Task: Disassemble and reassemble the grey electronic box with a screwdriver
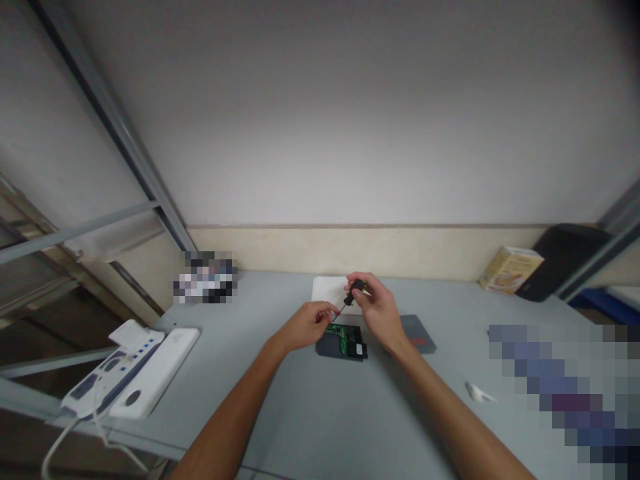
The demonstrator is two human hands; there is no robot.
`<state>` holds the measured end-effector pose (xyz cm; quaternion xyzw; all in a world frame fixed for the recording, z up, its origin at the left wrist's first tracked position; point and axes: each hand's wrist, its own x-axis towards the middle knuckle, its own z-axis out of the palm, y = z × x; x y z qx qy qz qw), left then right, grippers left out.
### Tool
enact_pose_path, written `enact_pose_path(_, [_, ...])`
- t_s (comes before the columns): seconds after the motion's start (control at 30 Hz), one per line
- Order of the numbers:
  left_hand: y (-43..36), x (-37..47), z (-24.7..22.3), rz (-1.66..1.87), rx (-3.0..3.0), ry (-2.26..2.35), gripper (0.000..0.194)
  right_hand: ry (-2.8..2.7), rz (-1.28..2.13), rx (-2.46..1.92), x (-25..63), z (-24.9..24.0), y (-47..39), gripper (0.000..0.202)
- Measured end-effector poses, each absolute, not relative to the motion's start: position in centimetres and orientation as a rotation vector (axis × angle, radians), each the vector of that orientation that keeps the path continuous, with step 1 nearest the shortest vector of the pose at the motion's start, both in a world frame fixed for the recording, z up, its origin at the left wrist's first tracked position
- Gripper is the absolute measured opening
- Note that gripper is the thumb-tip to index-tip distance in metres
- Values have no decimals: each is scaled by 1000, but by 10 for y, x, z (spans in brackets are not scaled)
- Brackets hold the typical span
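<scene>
A screwdriver (355,292) with a black handle and thin shaft is gripped in my right hand (379,308). It is tilted, with its tip down at the left. The tip reaches the upper left edge of an open device with a green circuit board (343,339) in a dark casing. My left hand (311,325) is at that same corner, its fingers closed beside the screwdriver tip; what they pinch is hidden. Partly behind my right wrist lies a flat grey panel (419,333) with a reddish mark. Behind the device is a white sheet (326,289).
On the left of the grey table (280,427) are a white power strip (113,367) with cables and a long white case (157,373). A small white object (479,393) lies at right. A yellow box (511,270) leans by a black object (563,260) at the back right.
</scene>
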<state>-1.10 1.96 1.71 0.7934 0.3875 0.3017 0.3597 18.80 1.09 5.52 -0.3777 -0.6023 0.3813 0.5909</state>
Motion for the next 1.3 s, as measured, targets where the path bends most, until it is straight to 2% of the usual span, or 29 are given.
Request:
enact_pose_path(0.97, [20, -13, 15, 758, 2011, 961, 30, -1462, 858, -872, 185, 53, 9, 20])
enact_pose_path(1.3, [21, -14, 16, 718, 2071, 974, 38, -1443, 891, -852, 184, 51, 9, 19])
